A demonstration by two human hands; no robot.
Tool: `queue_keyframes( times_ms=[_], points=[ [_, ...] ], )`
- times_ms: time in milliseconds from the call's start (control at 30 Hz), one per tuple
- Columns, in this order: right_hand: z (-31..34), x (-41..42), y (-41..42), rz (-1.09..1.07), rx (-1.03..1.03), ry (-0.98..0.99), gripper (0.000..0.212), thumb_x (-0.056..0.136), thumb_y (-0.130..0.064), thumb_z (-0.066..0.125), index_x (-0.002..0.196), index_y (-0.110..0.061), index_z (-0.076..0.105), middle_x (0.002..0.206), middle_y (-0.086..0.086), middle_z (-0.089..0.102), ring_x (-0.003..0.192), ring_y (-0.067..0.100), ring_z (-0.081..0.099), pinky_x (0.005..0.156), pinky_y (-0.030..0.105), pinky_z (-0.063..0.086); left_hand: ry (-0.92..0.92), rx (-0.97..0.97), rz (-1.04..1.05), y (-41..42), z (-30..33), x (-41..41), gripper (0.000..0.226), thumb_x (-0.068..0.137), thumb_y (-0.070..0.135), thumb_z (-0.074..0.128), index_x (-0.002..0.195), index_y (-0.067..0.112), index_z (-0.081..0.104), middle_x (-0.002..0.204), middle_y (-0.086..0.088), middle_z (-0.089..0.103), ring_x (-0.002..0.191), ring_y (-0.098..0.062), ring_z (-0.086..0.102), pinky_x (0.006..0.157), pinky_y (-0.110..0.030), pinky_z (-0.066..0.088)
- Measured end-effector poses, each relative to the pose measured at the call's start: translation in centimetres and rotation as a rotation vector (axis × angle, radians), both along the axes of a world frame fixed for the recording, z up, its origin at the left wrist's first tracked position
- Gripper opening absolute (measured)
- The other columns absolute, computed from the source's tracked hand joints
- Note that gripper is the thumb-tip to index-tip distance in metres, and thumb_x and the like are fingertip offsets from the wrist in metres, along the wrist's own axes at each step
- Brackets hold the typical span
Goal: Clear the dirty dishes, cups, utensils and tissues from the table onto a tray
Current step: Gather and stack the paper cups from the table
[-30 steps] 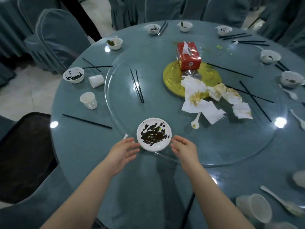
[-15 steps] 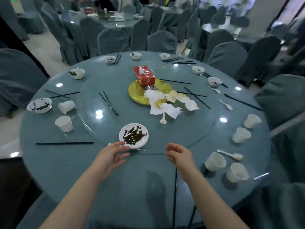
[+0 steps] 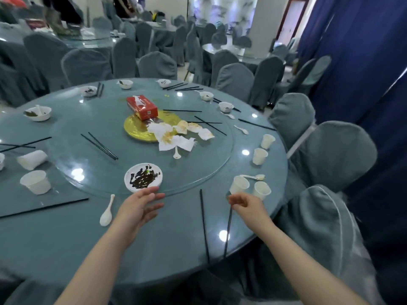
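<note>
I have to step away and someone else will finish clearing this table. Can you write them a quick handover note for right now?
Left hand: open, empty, fingertips near the sauce-smeared plate on the glass turntable.
Right hand: fingers loosely curled, empty, just short of two paper cups.
Black chopsticks lie between the hands; a white spoon lies left of the left hand.
Soiled tissues lie by the gold dish and red tissue box.
Done: nothing visibly cleared; no tray in view.
Left: all bowls, cups, chopsticks, spoons, tissues.
</note>
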State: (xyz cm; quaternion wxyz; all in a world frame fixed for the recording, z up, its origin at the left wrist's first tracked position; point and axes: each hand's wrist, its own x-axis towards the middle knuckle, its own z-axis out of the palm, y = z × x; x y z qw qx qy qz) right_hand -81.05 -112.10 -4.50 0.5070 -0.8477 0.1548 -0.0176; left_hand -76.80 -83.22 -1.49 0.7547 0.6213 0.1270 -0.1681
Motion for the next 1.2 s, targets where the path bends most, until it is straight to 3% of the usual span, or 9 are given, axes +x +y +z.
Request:
queue_keyframes(
  times_ms=[167,333,467,633,767,833,933,1033,1200],
  points=[
    [-0.2,-1.8,-2.4,-0.061,-0.022,-0.004,0.023,0.087,-0.001,0.058,0.102,-0.016,0.067,0.093,-0.010,0.068,0.084,-0.010,0.058,0.067,-0.002,0.040,-0.044,-0.004,-0.036,-1.8,0.7,-0.6,0.019,0.096,0.010,0.049,0.106,0.020,0.061,0.090,0.001,0.075,0.079,-0.015,0.067,0.071,-0.027,0.049],
    [-1.0,-1.3,-6.2,-0.105,-0.083,0.040,0.024,0.085,-0.008,0.062,0.107,-0.016,0.067,0.098,-0.006,0.069,0.092,0.006,0.063,0.085,0.019,0.046,-0.069,0.006,-0.062,-4.6,0.9,0.1,0.019,0.097,0.012,0.047,0.106,0.022,0.061,0.090,0.002,0.076,0.075,-0.010,0.071,0.072,-0.027,0.049],
    [-2.5,0.6,-10.5,-0.137,-0.160,0.081,0.030,0.083,-0.008,0.064,0.111,-0.019,0.064,0.103,-0.004,0.069,0.097,0.010,0.063,0.083,0.019,0.043,-0.071,0.036,-0.052,-7.2,0.7,1.2,0.022,0.097,0.011,0.045,0.106,0.022,0.062,0.092,0.003,0.076,0.076,-0.009,0.071,0.071,-0.027,0.048],
    [-5.0,3.5,-15.7,-0.185,-0.276,0.160,0.056,0.077,-0.012,0.070,0.130,-0.015,0.052,0.131,0.007,0.056,0.119,0.023,0.053,0.094,0.030,0.041,-0.040,0.050,-0.031,-11.2,-0.1,2.8,0.022,0.098,0.010,0.045,0.105,0.021,0.062,0.092,0.002,0.076,0.079,-0.012,0.071,0.070,-0.026,0.049],
    [-7.1,5.9,-17.3,-0.151,-0.268,0.214,0.094,0.071,-0.027,0.079,0.148,-0.017,0.027,0.149,0.007,0.032,0.135,0.024,0.034,0.107,0.034,0.031,-0.006,0.047,0.027,-14.3,-1.0,4.0,0.021,0.097,0.008,0.045,0.104,0.020,0.062,0.089,0.001,0.075,0.080,-0.014,0.069,0.071,-0.027,0.047],
    [-8.0,7.2,-17.8,-0.111,-0.246,0.226,0.101,0.070,-0.028,0.079,0.150,-0.022,0.018,0.152,0.003,0.027,0.136,0.023,0.033,0.106,0.036,0.033,0.016,0.050,0.051,-15.7,-1.6,4.2,0.022,0.097,0.008,0.044,0.103,0.019,0.062,0.087,0.001,0.075,0.076,-0.011,0.069,0.071,-0.027,0.047],
    [-9.2,8.8,-18.1,0.008,-0.258,0.271,0.096,0.073,-0.025,0.075,0.150,-0.025,0.018,0.148,0.001,0.030,0.131,0.024,0.039,0.101,0.039,0.042,0.049,0.053,0.077,-17.6,-2.5,4.5,0.021,0.097,0.007,0.044,0.103,0.018,0.062,0.090,-0.001,0.074,0.081,-0.014,0.068,0.071,-0.026,0.047],
    [-9.5,9.9,-18.4,0.040,-0.293,0.285,0.078,0.077,-0.026,0.069,0.144,-0.021,0.031,0.140,0.006,0.041,0.123,0.025,0.047,0.099,0.036,0.043,0.084,0.063,0.091,-19.0,-3.2,4.7,0.022,0.098,0.008,0.044,0.103,0.018,0.062,0.096,-0.004,0.072,0.086,-0.018,0.066,0.071,-0.027,0.047],
    [-6.8,11.5,-17.4,-0.117,0.004,-0.104,0.060,0.064,-0.040,0.065,0.120,-0.035,0.047,0.115,-0.014,0.053,0.106,0.010,0.053,0.082,0.020,0.041,0.114,0.077,0.113,-20.2,-4.2,5.2,0.021,0.097,0.009,0.046,0.103,0.020,0.063,0.096,-0.003,0.074,0.086,-0.017,0.067,0.075,-0.027,0.047]
  ],
)
